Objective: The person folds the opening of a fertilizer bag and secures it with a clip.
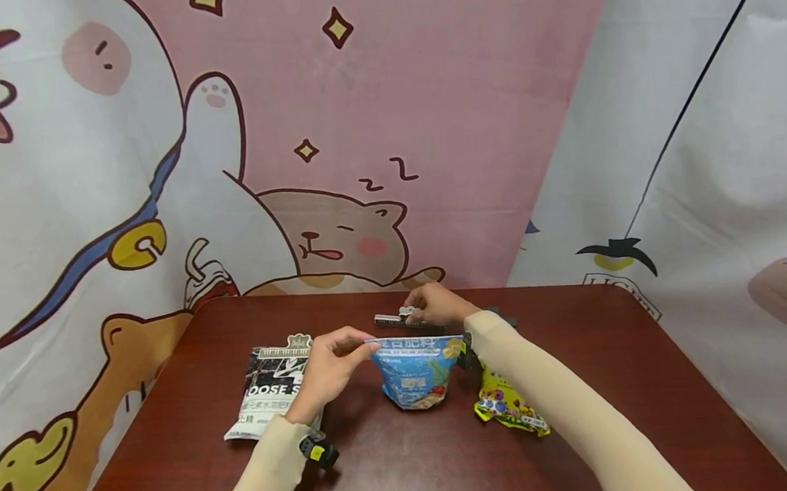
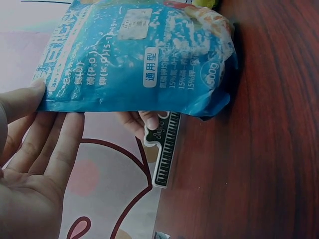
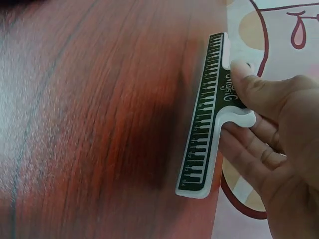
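In the head view a blue fertilizer bag stands upright mid-table. My left hand pinches its top left corner between thumb and fingers, as the left wrist view also shows on the blue bag. Behind the bag, my right hand holds a piano-key-patterned clip. Up close in the right wrist view, the thumb presses the handle of the clip, with the fingers of the right hand behind it. Nothing sits between the clip's long jaws that I can see.
A black and white bag lies on the left, with a similar piano clip across its top. To the right is a yellow bag, partly hidden by the right forearm. A printed cloth hangs behind the brown table.
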`<state>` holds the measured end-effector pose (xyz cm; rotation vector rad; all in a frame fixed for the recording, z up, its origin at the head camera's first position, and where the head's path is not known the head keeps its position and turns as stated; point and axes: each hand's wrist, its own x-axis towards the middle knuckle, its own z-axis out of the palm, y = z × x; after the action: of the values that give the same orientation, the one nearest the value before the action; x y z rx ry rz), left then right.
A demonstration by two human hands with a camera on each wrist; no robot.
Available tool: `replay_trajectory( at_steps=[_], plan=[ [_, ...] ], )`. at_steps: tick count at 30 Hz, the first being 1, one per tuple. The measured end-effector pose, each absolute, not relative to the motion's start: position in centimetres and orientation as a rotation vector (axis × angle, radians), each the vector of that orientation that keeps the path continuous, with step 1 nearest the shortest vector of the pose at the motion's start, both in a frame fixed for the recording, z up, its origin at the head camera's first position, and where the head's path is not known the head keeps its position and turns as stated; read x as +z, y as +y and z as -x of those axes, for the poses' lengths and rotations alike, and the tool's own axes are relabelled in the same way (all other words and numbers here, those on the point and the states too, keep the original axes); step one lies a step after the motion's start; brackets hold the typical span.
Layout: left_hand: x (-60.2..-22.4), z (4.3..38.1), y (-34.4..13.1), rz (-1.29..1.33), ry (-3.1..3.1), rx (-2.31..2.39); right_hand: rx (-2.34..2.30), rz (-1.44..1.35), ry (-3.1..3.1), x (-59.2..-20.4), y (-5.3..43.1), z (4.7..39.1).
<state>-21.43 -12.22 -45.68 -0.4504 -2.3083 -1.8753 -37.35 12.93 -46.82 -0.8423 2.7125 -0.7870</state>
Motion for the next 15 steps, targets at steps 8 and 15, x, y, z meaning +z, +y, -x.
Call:
replay_trajectory(
  at_steps=[8,15],
  plan=[
    [-45.8,21.5,-12.2,0.437,-2.309,-1.866,-0.821,0.860,2.747,-45.7,13.1,36.4],
    [-45.7,21.4,-12.2,0.431,-2.307,-1.864,-0.857,0.810,2.788,-44.2,12.9,35.2]
  ],
)
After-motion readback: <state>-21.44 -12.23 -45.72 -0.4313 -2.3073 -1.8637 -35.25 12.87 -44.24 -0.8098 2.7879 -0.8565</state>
